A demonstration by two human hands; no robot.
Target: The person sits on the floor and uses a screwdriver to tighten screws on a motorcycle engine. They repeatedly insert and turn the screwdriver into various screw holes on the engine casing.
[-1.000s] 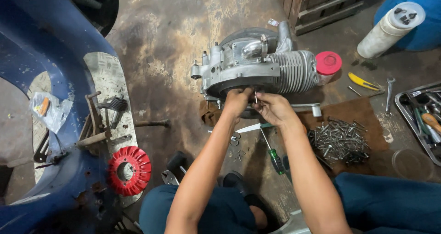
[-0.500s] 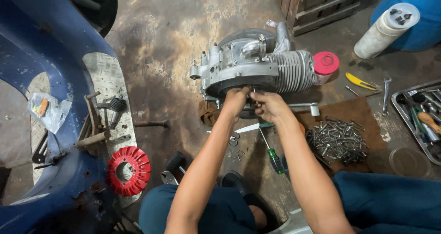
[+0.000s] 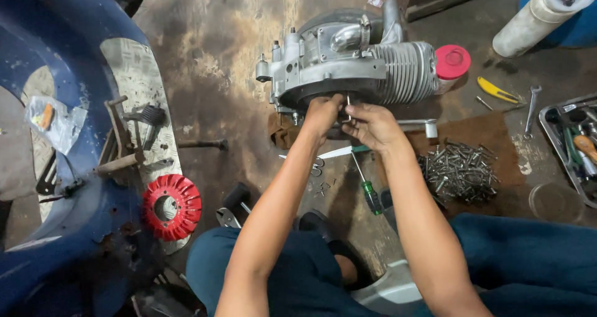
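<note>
- Two bare forearms reach forward from the lower edge of the view and meet at the near underside of a grey engine [image 3: 354, 68] lying on the concrete floor [image 3: 211, 49].
- The left hand [image 3: 323, 113] is bent at the wrist, knuckles up, its fingers curled together against the engine's lower rim; whether they grip a part there cannot be told.
- The right hand [image 3: 371, 125] lies just beside it, palm turned inward, its fingers pinched on a thin metal pin [image 3: 348, 103] that stands upright against the casing.
- Just below the fingers, a green-handled screwdriver [image 3: 367, 186] lies on the floor between the forearms.
- To the right of the fingers sits a heap of bolts [image 3: 459, 171] on a brown mat [image 3: 491, 133].
- Well to the left of the fingers, a red finned fan wheel [image 3: 172, 207] rests against a blue scooter body [image 3: 37, 62].
</note>
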